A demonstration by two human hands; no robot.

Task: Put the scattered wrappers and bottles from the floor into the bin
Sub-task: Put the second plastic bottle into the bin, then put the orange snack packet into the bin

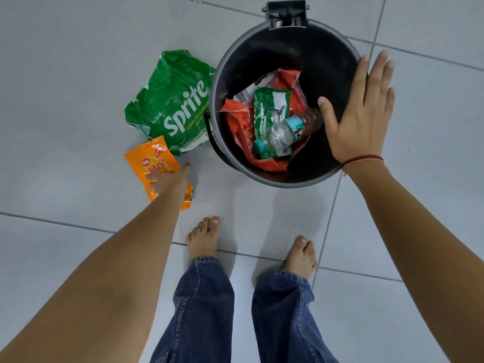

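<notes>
Because the two wrappers left on the floor [65, 127] both lie to the left of the bin [351, 48], your left hand [170, 183] is the nearer one for each of them. Working from the left: the orange snack packet [149, 163] lies flat on the tiles, its long axis running from upper left to lower right, roughly in line with your left forearm. Your left hand rests on its lower half, fingers bent onto the foil and thumb out to the right; whether the fingers have closed into a firm grip cannot be told from this view. Just beyond the packet, touching or slightly overlapping its top edge, lies the crumpled green Sprite wrapper [175, 100], its right edge against the bin wall.

The bin stands upright and open, to the right of and slightly beyond the packet. It already holds a red wrapper [241, 127], a smaller green wrapper [269, 106] and a clear plastic bottle [285, 129] with a teal cap. Your right hand [364, 111] is spread flat and empty over the bin's right rim; whether it touches the rim is unclear.

Judged from this layout, carry the packet right and slightly forward to clear the rim.
</notes>
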